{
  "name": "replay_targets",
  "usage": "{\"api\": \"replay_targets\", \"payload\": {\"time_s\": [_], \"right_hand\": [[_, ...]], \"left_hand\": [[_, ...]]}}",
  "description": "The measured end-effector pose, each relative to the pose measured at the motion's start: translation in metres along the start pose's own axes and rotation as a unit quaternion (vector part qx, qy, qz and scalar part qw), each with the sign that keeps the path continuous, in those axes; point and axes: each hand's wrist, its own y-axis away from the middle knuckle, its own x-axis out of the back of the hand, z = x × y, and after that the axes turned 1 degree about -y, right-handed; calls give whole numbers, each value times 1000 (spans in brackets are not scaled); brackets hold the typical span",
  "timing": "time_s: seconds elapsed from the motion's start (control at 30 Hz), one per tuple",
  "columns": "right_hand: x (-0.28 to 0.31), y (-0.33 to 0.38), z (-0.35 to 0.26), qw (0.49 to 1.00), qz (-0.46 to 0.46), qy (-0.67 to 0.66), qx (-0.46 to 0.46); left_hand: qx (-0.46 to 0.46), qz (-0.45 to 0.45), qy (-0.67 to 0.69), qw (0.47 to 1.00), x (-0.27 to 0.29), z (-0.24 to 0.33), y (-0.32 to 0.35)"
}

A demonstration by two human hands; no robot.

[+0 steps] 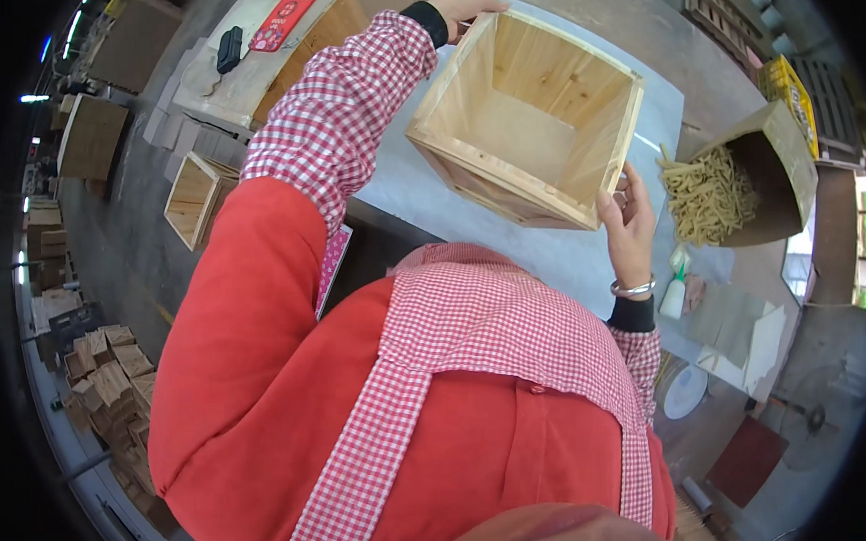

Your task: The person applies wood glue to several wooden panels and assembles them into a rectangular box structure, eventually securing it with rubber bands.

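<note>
Open wooden box (528, 115) tilted, mouth up toward camera, left hand (462, 7) gripping far corner, right hand (627, 221) fingers holding near corner

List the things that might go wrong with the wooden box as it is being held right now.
1. The wooden box is tilted and held only at two edges, by the left hand at the far corner and the right hand at the near one; it might slip onto the white table.
2. Its raw edges may splinter into bare fingers.
3. A swing right could knock the cardboard box of wooden sticks.
</note>
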Motion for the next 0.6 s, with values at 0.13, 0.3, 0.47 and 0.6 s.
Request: {"api": "replay_targets", "payload": {"time_s": [0.13, 0.3, 0.47, 0.6], "right_hand": [[1, 0, 2, 999, -11, -38, 4], [0, -2, 9, 995, -44, -88, -19], [7, -5, 9, 987, -141, -68, -31], [2, -15, -9, 984, -169, -53, 6]], "left_hand": [[-67, -42, 42, 996, 30, -17, -18], [-58, 65, 91, 992, 7, -32, 66], [-22, 22, 93, 995, -47, -76, 181], [6, 71, -1, 997, -55, -85, 232]]}}
